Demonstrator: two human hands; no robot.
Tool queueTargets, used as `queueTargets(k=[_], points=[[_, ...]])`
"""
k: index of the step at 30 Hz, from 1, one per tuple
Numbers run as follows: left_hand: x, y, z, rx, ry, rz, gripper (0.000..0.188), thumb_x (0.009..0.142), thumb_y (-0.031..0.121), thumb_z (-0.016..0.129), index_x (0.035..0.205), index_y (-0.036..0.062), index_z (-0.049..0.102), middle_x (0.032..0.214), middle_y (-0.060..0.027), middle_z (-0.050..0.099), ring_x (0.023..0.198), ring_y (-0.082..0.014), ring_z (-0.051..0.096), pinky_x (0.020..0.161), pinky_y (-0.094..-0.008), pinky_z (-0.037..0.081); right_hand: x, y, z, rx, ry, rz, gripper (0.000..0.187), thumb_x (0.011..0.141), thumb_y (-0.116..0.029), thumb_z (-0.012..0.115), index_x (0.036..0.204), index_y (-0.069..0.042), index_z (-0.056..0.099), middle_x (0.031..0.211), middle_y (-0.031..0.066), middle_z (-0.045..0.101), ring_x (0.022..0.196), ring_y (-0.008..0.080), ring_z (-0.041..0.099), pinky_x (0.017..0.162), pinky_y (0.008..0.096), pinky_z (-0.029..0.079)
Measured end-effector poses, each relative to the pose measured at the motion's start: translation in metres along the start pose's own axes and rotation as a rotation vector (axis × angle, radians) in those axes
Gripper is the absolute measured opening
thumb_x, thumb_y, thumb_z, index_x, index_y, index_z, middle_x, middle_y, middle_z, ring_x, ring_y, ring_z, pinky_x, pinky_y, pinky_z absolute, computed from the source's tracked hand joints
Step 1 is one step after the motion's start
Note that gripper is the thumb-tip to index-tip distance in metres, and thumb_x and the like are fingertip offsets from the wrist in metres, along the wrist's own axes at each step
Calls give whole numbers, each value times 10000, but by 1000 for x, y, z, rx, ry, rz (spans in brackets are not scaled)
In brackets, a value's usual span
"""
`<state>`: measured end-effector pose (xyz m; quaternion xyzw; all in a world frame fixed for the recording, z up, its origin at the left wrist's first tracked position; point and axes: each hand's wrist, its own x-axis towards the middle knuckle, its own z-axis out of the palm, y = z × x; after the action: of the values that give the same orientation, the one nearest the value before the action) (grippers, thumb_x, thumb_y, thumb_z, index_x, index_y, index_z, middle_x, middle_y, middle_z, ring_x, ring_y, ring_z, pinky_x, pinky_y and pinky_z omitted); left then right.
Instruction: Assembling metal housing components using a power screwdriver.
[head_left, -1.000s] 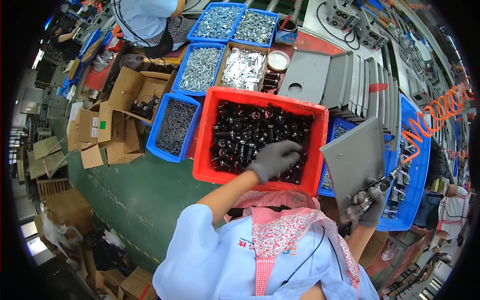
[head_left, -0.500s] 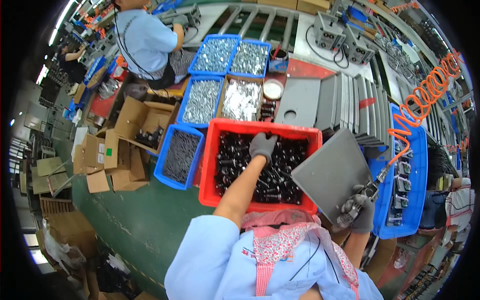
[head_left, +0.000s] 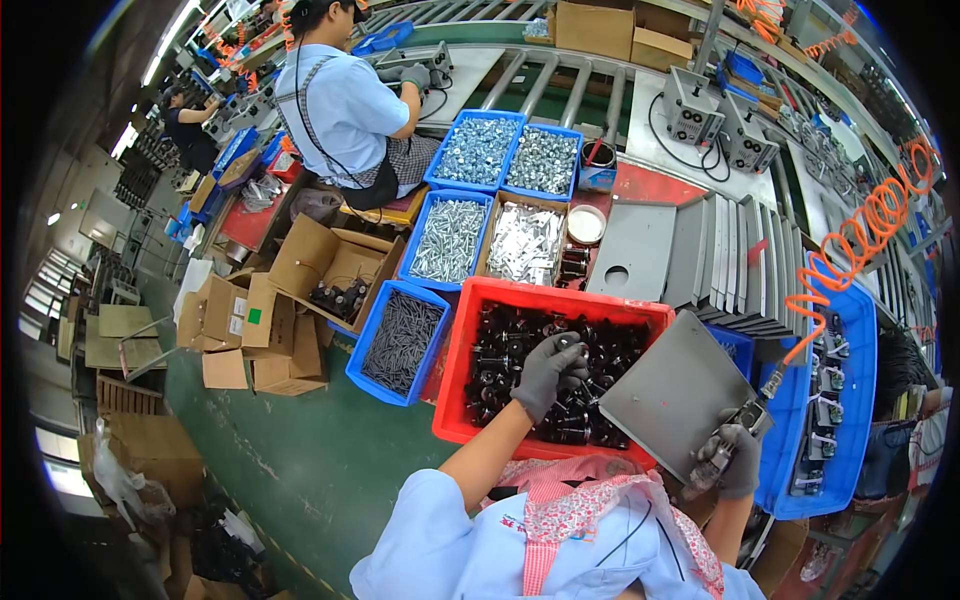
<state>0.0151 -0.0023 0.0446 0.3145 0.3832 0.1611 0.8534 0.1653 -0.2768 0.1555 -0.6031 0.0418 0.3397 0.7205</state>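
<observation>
My left hand (head_left: 548, 378), in a grey glove, is above the red bin (head_left: 455, 400). Its fingers are closed round a small black part (head_left: 568, 342) with a round end. Many loose black parts (head_left: 500, 345) with shiny metal shafts fill the bin. My right hand (head_left: 736, 458), gloved too, grips a metal air tool (head_left: 752, 412) fed by an orange coiled hose (head_left: 820, 270). Beside that hand a flat grey metal panel (head_left: 672, 392) lies tilted over the bin's right side. The tool's working end is hard to make out.
Blue bins of bolts (head_left: 449, 240), nuts (head_left: 540, 160) and dark pins (head_left: 398, 345) stand at the left and back. Grey panels (head_left: 735, 250) stand in a row behind. A long blue tray (head_left: 860, 400) is at the right. A co-worker (head_left: 345, 115) sits at the far left.
My left hand has come up and back from among the black parts, with one now showing in its fingers. My right hand still holds the air tool. The view has shifted.
</observation>
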Motion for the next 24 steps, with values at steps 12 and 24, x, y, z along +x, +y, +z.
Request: queueTargets(k=[12, 24], points=[[-45, -1, 37, -6, -375, -129, 423, 966, 340, 442, 1138, -7, 614, 1017, -92, 647, 911, -153, 609, 795, -268, 494, 10, -17, 30, -121, -139, 13, 191, 711, -29, 603, 892, -41, 543, 598, 13, 508, 411, 126, 504, 422, 291, 476], [-65, 2, 61, 282, -443, -273, 543, 798, 272, 678, 1221, -35, 531, 1131, -95, 605, 1002, -161, 573, 871, -303, 453, 11, -8, 4, -190, -65, 33, 240, 701, -65, 618, 925, 10, 578, 645, 59, 574, 456, 165, 582, 443, 309, 505]])
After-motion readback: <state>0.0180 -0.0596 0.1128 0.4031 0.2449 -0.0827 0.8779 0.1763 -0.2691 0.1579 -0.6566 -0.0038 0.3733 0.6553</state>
